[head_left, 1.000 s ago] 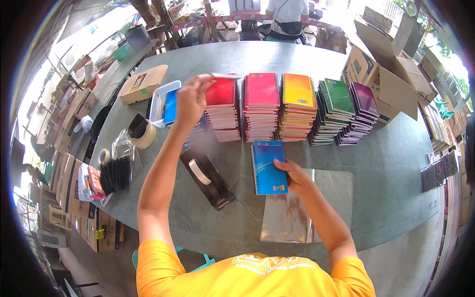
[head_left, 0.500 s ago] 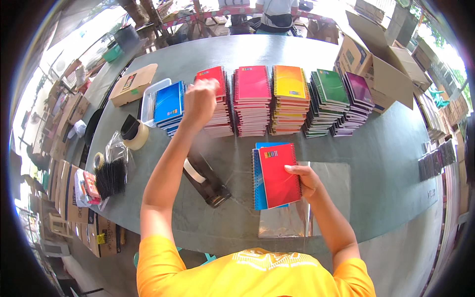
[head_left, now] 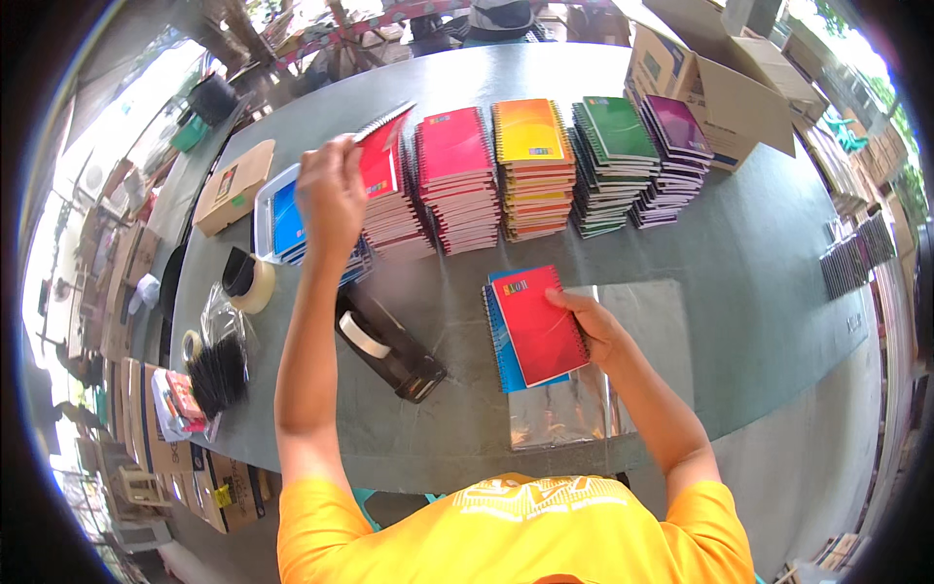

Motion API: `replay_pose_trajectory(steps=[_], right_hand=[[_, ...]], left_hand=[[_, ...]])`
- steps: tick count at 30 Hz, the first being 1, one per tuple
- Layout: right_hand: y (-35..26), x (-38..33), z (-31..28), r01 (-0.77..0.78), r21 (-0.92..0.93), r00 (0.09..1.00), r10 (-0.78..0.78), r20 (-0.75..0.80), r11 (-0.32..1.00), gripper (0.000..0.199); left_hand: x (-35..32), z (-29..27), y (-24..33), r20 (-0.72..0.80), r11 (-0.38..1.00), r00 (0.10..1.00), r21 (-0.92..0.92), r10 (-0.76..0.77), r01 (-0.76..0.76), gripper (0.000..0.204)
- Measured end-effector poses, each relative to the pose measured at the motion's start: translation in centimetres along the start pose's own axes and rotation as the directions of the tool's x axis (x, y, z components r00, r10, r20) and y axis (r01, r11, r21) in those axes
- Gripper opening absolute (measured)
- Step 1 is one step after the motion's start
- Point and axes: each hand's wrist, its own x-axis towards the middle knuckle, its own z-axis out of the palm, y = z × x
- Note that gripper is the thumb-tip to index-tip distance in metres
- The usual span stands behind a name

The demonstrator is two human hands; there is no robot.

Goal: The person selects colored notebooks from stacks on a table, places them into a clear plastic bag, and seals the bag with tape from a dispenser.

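My right hand (head_left: 595, 326) is closed on two spiral notebooks, its thumb lying on the cover. The red notebook (head_left: 535, 326) lies on top of a blue notebook (head_left: 500, 341), whose edge sticks out at the left. At the far left, my left hand (head_left: 331, 200), somewhat blurred, pinches the edge of a tilted red notebook (head_left: 386, 138) at the top of the red stack (head_left: 397, 216). Its wrist partly covers the blue stack (head_left: 289, 219), which sits by a clear plastic tub (head_left: 263, 219). Below the held pair lies a clear plastic sheet or bag (head_left: 647, 331).
Pink (head_left: 452, 146), yellow (head_left: 535, 131), green (head_left: 618, 127) and purple (head_left: 676, 127) notebook stacks continue the row. A black tape dispenser (head_left: 399, 360) lies near my left forearm. An open carton (head_left: 739, 107) stands far right; a flat cardboard box (head_left: 233, 185) and tape roll (head_left: 256, 287) are left.
My left hand has come down onto the red stack, and a red notebook there is now tilted up. The right hand still holds its pair, turned slightly. The whole view has shifted a little.
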Motion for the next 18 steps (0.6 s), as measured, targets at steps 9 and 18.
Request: replay_pose_trajectory(steps=[9, 18], right_hand=[[0.4, -1.9, 0.3, 0.006, -0.094, 0.999, -0.002, 0.041, 0.996, 0.049], [-0.7, -2.4, 0.6, 0.026, 0.092, 0.995, -0.017, -0.098, 0.995, 0.048]], left_hand=[[-5.3, 3.9, 6.5, 0.426, 0.796, 0.684, -0.438, 0.592, -0.417, 0.03], [-3.1, 2.0, 8.2, 0.242, 0.908, 0.88, -0.016, 0.41, -0.418, 0.017]])
